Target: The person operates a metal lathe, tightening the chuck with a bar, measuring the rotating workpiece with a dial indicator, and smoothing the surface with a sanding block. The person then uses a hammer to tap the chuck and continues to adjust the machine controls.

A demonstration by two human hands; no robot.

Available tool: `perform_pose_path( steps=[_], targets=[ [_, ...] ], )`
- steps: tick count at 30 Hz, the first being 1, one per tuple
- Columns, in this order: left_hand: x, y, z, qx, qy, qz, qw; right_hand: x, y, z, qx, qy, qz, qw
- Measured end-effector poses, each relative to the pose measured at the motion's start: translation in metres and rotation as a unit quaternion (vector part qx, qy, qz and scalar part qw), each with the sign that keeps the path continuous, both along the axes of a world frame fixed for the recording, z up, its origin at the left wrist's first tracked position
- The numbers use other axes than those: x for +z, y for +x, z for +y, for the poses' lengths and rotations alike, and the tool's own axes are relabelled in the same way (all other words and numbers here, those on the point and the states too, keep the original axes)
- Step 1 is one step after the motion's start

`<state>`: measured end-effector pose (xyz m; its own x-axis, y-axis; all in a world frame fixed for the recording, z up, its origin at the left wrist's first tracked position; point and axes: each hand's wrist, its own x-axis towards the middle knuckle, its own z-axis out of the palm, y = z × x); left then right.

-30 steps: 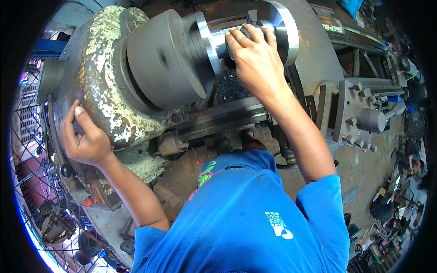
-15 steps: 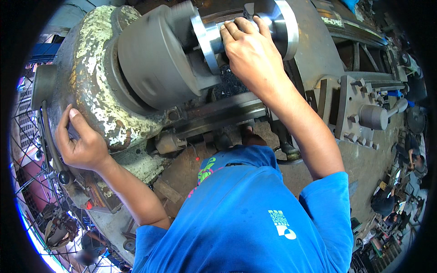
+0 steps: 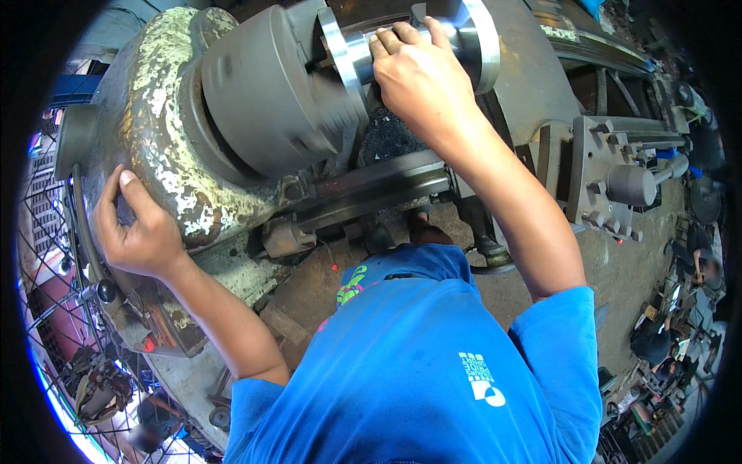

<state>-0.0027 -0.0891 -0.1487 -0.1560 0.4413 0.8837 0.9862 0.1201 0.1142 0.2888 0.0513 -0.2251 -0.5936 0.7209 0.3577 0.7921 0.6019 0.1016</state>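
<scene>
I look down at a big old lathe. My right hand (image 3: pixel 421 77) lies on a shiny steel flanged workpiece (image 3: pixel 479 42) held in the dark grey chuck (image 3: pixel 270 100), its fingers curled over the bright shaft between the two flanges. My left hand (image 3: pixel 139 228) rests flat against the side of the worn headstock (image 3: pixel 162 116), which has flaking pale green paint, beside a black lever (image 3: pixel 89 247). Neither hand holds a loose tool.
The lathe bed rails (image 3: pixel 379 189) run under the workpiece. A carriage with tool post and handle (image 3: pixel 618 182) stands at the right. Wire mesh fencing (image 3: pixel 46 309) lies at the left. Workshop clutter (image 3: pixel 680 309) sits at the far right. My blue shirt (image 3: pixel 417 363) fills the lower middle.
The view has shifted slightly, so the lathe sits higher in the picture. My right hand has stayed on the steel workpiece, my left hand on the headstock side.
</scene>
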Motion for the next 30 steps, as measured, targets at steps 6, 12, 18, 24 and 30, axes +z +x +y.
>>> perform_pose_path(
  steps=[6,12,18,24,30],
  targets=[
    [0.0,0.005,-0.001,0.003,0.005,-0.004,1.0,0.006,0.003,0.014,-0.011,-0.047,-0.036,0.998],
    [-0.001,0.001,-0.006,-0.012,0.013,0.002,1.0,-0.006,0.017,0.01,-0.013,0.014,0.087,0.996],
    [-0.002,-0.001,-0.005,-0.008,0.015,-0.009,1.0,-0.017,0.008,0.005,0.027,0.082,0.049,0.995],
    [-0.003,-0.001,-0.005,0.003,0.008,-0.004,1.0,-0.005,0.002,0.012,0.005,0.018,-0.031,0.999],
    [-0.003,-0.008,-0.004,0.01,0.006,-0.016,1.0,-0.01,0.003,0.014,0.036,0.064,0.019,0.997]
  ],
)
